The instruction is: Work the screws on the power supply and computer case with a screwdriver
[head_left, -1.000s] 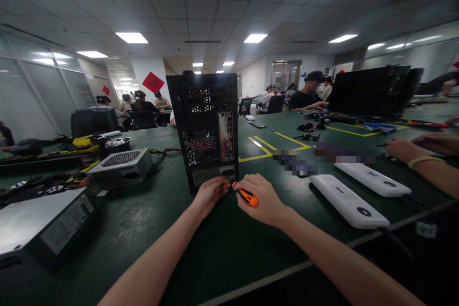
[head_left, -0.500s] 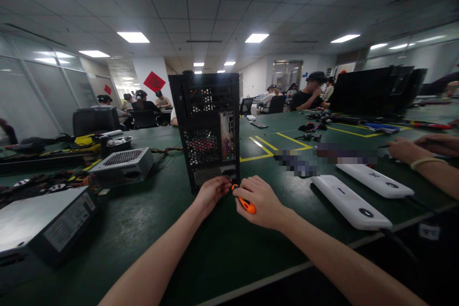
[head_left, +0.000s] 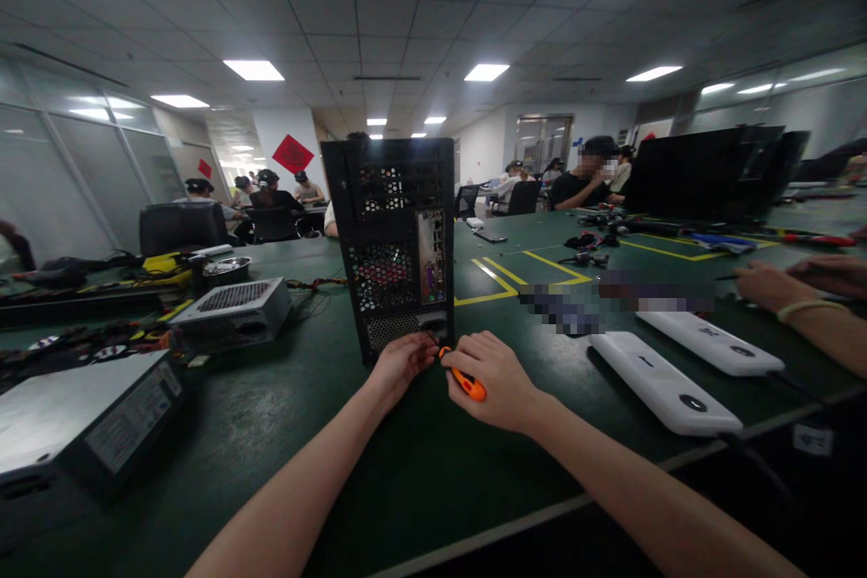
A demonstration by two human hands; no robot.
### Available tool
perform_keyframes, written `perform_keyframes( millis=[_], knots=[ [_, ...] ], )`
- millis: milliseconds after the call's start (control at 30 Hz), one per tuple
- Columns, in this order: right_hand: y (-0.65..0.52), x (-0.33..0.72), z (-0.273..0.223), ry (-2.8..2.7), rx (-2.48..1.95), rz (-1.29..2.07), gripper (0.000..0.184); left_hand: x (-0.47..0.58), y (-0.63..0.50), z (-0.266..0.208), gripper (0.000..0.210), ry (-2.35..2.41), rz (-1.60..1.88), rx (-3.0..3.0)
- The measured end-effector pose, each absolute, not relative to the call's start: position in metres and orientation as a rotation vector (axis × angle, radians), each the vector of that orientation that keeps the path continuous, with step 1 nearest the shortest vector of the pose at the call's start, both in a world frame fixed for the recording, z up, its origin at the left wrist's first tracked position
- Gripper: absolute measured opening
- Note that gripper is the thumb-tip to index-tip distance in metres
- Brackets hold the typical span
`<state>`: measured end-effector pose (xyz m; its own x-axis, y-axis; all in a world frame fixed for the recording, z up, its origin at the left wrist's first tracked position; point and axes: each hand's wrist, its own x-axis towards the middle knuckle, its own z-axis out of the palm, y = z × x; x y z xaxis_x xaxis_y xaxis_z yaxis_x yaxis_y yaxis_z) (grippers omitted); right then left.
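A black computer case stands upright on the green table, its back panel with vents and ports facing me. My right hand is closed around a screwdriver with an orange and black handle. Its shaft points up and left at the lower right corner of the case, by the power supply's socket. My left hand is at the bottom of the back panel, fingers bent together close to the screwdriver's tip. What those fingers pinch is too small to make out, and the tip itself is mostly hidden.
Two grey power supplies, one farther and one nearer, lie at left beside a metal bowl. White numbered devices sit at right, near another person's hands. Black monitors stand behind them.
Hardly anything differs: both hands and the screwdriver stay at the case's lower right corner. The whole view has shifted very slightly.
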<state>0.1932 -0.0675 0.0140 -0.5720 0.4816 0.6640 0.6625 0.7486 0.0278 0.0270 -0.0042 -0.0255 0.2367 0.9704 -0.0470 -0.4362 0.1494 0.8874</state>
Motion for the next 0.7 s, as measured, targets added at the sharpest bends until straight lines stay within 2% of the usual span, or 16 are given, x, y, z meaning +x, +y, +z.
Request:
perform_keyframes(
  millis=[300, 567, 700],
  knots=[
    [-0.0679, 0.1892, 0.0090, -2.123, -0.965, -0.089, 0.014, 0.0280, -0.0070, -0.0219, 0.011, 0.777, 1.168, 0.874],
    [-0.0697, 0.1884, 0.0095, -2.281, -0.865, -0.329, 0.007, 0.0284, -0.0054, -0.0245, 0.013, 0.755, 1.169, 0.891],
    [-0.0694, 0.1854, 0.0090, -2.226, -0.915, -0.363, 0.011, 0.0277, -0.0058, -0.0247, 0.011, 0.749, 1.170, 0.899]
  ],
)
